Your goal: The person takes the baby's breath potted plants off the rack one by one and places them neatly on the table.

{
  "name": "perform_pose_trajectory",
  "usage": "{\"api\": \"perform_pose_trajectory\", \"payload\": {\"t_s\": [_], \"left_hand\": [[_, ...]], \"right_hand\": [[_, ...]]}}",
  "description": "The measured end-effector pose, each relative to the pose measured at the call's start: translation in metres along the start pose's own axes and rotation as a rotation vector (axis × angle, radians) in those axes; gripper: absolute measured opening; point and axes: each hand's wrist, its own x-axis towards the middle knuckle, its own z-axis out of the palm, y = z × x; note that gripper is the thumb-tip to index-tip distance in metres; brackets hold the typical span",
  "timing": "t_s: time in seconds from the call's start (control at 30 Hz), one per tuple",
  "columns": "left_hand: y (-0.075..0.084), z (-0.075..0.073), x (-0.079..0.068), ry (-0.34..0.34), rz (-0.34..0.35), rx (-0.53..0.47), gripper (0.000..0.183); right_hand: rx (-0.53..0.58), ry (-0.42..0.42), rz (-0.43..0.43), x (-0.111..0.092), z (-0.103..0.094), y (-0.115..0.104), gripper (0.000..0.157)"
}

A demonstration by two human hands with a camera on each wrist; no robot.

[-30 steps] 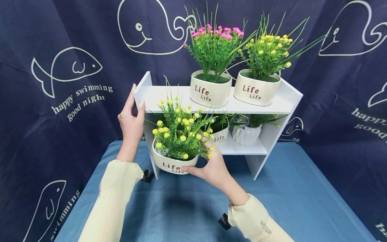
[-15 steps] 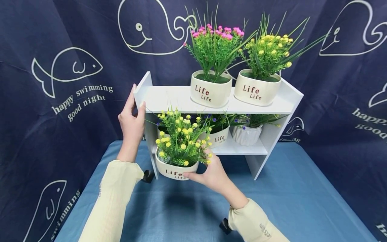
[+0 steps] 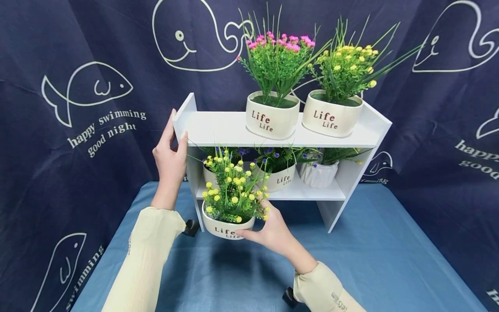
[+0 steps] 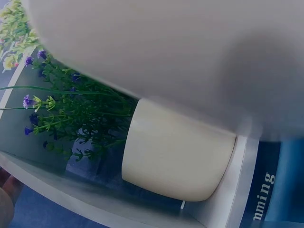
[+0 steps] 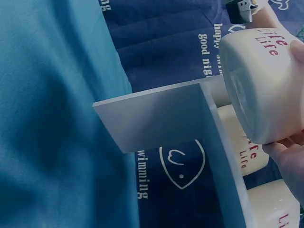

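Note:
My right hand (image 3: 270,227) grips a cream oval flowerpot (image 3: 224,228) printed "Life Life", thumb on its front and fingers around its right side. Yellow flowers (image 3: 234,184) and green leaves fill this pot. It hangs in front of the lower shelf, and its smooth underside shows in the right wrist view, where the held flowerpot (image 5: 256,85) is tilted by the camera angle. My left hand (image 3: 170,156) holds the left side panel of the white shelf unit (image 3: 218,125), fingers behind the edge and thumb in front. In the left wrist view a cream pot (image 4: 175,152) with purple flowers stands inside the shelf.
Pots with pink flowers (image 3: 273,115) and yellow flowers (image 3: 331,113) stand on the top board. Behind the held one, a cream pot (image 3: 278,178) and a white ribbed pot (image 3: 319,174) occupy the lower shelf (image 3: 312,192). A blue cloth (image 3: 370,251) covers the table; a patterned curtain (image 3: 97,43) hangs behind.
My right hand has drawn the yellow-flowered flowerpot forward and down, away from the shelf, uncovering more of the pots behind it. My left hand stays on the side panel.

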Motion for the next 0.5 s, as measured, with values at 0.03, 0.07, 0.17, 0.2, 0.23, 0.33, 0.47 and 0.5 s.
{"api": "perform_pose_trajectory", "payload": {"t_s": [0.03,0.07,0.17,0.2,0.23,0.33,0.47,0.5], "left_hand": [[0.0,0.0,0.0,0.0,0.0,0.0,0.051],[0.0,0.0,0.0,0.0,-0.002,0.0,0.051],[-0.001,0.0,-0.001,-0.001,-0.008,0.0,0.051],[-0.001,0.0,-0.001,-0.001,-0.01,0.0,0.051],[-0.001,0.0,-0.001,-0.001,-0.011,-0.002,0.051],[-0.001,0.0,-0.001,0.0,-0.01,-0.007,0.051],[-0.001,0.0,0.0,0.006,-0.008,-0.01,0.051],[-0.001,0.001,0.0,0.005,-0.008,-0.009,0.051]], "right_hand": [[0.0,-0.004,0.008,-0.001,0.001,0.001,0.08],[-0.003,-0.008,0.017,-0.002,0.002,0.002,0.08],[-0.038,-0.012,0.044,-0.005,0.004,0.007,0.078],[-0.05,-0.013,0.051,-0.006,0.005,0.009,0.078],[-0.059,-0.013,0.06,-0.007,0.006,0.01,0.077],[-0.066,-0.014,0.083,-0.009,0.01,0.015,0.076],[-0.026,-0.028,0.133,-0.012,0.015,0.021,0.082],[-0.011,-0.036,0.153,-0.012,0.017,0.023,0.083]]}}
